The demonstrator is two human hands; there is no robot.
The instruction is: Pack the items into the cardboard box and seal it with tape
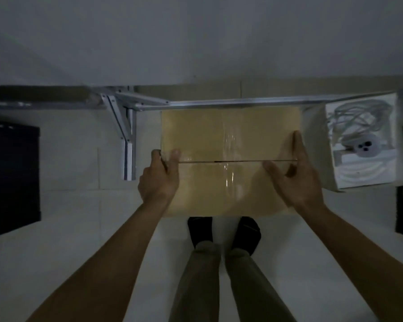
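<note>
The left hand [159,176] grips the left edge of the closed cardboard box [205,138], the right hand [294,173] clasps its right edge, and clear tape [229,159] runs between them.

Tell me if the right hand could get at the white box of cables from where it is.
Probably yes. The white box sits just right of the cardboard box, with nothing visible between it and the right hand. But that hand grips the cardboard box's right edge and would have to let go first.
</note>
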